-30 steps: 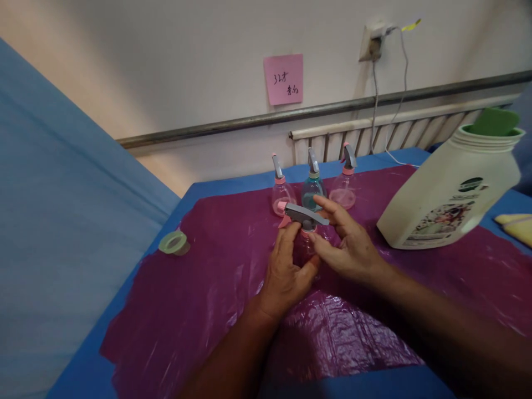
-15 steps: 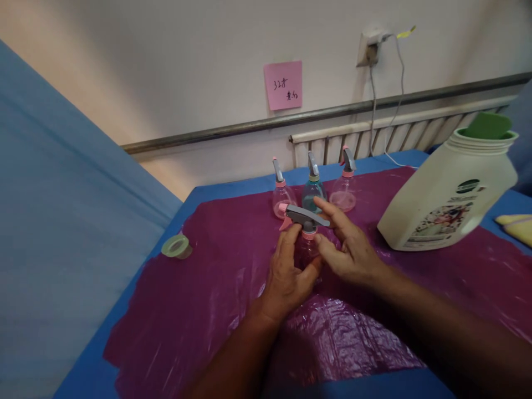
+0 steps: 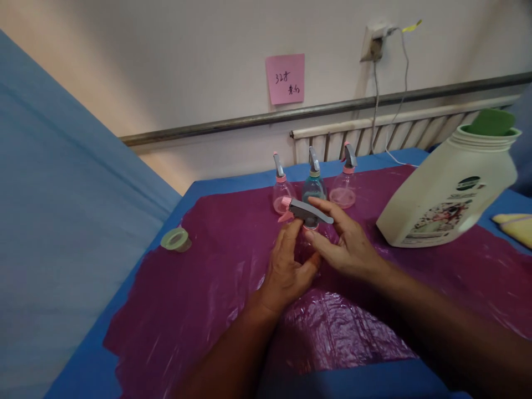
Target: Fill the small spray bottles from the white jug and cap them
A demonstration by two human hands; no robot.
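A small spray bottle with a grey and pink trigger head (image 3: 308, 211) stands upright between my hands, its nozzle pointing left. My left hand (image 3: 287, 269) is closed around the bottle's clear body, which its fingers partly cover. At the neck, the thumb of my right hand (image 3: 349, 244) presses on the pink collar, and its fingers curl behind the trigger head. Just behind are a pink spray bottle (image 3: 282, 191), a teal spray bottle (image 3: 315, 187) and another pink spray bottle (image 3: 344, 191), each with liquid inside.
A large white jug (image 3: 449, 194) with a green scoop (image 3: 492, 123) in its mouth stands at the right. To the left lies a small pale green cup (image 3: 175, 240). Purple plastic sheeting (image 3: 199, 299) covers the blue tabletop. A yellow cloth (image 3: 517, 228) lies at the far right.
My right thumb has moved left onto the pink collar, and the right fingers have closed in nearer the trigger head. My left hand keeps its hold on the bottle.
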